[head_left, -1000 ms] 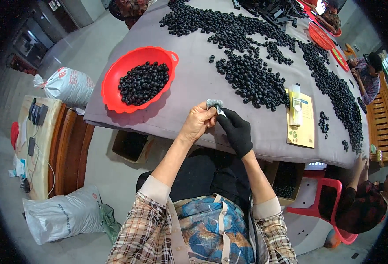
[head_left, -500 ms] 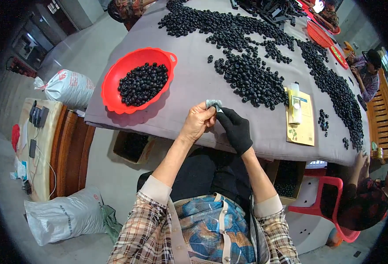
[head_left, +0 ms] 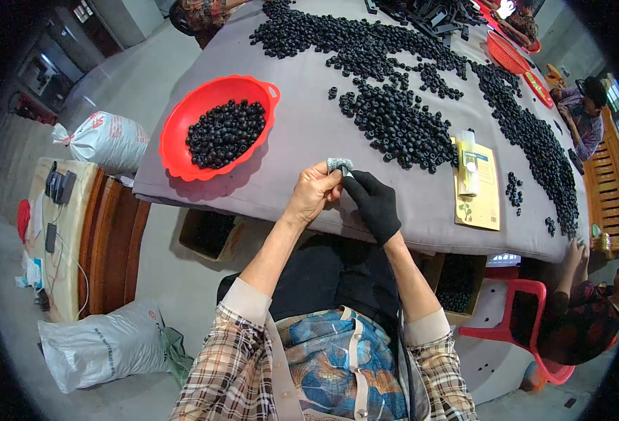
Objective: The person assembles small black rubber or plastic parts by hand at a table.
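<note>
Over the near edge of the table, my two hands meet fingertip to fingertip. My bare left hand (head_left: 311, 193) is closed in a pinch, and a grey speckled wrap (head_left: 338, 164) covers its index finger. What the left fingers hold is hidden. In a black glove, my right hand (head_left: 374, 205) pinches a small, pale, thin tool (head_left: 348, 170) that touches the left fingertips. Left of the hands sits a red scalloped bowl (head_left: 172, 156) partly filled with small black ring-shaped parts (head_left: 225, 133). A larger heap of the same parts (head_left: 402, 130) lies beyond the right hand.
A clear bottle (head_left: 468, 168) lies on a yellow booklet (head_left: 489, 193) at right on the grey-covered table (head_left: 302, 91). Boxes of black parts (head_left: 211, 234) stand beneath. A red chair (head_left: 509, 309) and co-workers are at right; white sacks (head_left: 106, 347) rest on the floor at left.
Both hands stay nearly in place, still pressed together. The pale tool between the fingertips has tilted slightly. The whole view has shifted a little.
</note>
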{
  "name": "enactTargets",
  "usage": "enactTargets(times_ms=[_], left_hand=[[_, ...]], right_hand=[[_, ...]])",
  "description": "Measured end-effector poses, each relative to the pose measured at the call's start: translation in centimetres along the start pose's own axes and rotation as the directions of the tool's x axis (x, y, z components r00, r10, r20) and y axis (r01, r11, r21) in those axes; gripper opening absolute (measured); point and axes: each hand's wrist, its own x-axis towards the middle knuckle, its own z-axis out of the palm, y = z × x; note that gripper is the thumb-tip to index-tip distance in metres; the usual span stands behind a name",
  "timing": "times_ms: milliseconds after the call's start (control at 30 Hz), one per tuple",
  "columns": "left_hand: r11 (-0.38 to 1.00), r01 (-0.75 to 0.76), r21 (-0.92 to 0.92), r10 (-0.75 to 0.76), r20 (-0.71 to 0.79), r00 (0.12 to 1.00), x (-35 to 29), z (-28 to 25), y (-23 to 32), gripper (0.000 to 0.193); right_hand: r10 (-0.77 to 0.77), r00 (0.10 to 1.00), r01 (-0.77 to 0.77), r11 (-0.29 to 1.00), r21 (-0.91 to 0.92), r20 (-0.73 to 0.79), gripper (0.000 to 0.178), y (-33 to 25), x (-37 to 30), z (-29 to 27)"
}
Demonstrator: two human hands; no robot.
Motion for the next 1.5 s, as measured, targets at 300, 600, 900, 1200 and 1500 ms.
enactTargets(times_ms=[300, 600, 900, 1200, 1500], left_hand=[[1.000, -0.014, -0.028, 0.016, 0.048, 0.999, 0.3, -0.1, -0.5, 0.012], [0.993, 0.001, -0.119, -0.001, 0.004, 1.000, 0.1, -0.2, -0.3, 0.013], [0.993, 0.010, -0.120, -0.003, 0.055, 0.998, 0.3, -0.4, -0.4, 0.013], [0.990, 0.015, -0.137, -0.008, 0.052, 0.999, 0.1, -0.2, -0.2, 0.011], [0.986, 0.043, -0.159, -0.032, 0.069, 0.997, 0.1, -0.5, -0.1, 0.012]], right_hand=[[-0.202, 0.978, 0.198, 0.977, -0.078, -0.054, 0.025, 0.4, -0.3, -0.4], [-0.172, 0.985, 0.174, 0.979, -0.107, 0.021, 0.027, 0.2, -0.8, -0.1], [-0.198, 0.980, 0.193, 0.963, -0.186, -0.010, 0.026, 0.8, -0.6, 0.0], [-0.332, 0.943, 0.317, 0.873, -0.372, 0.025, 0.030, 1.1, -0.5, -0.1], [-0.234, 0.972, 0.220, 0.946, -0.239, -0.031, 0.029, 0.1, -0.4, 0.1]])
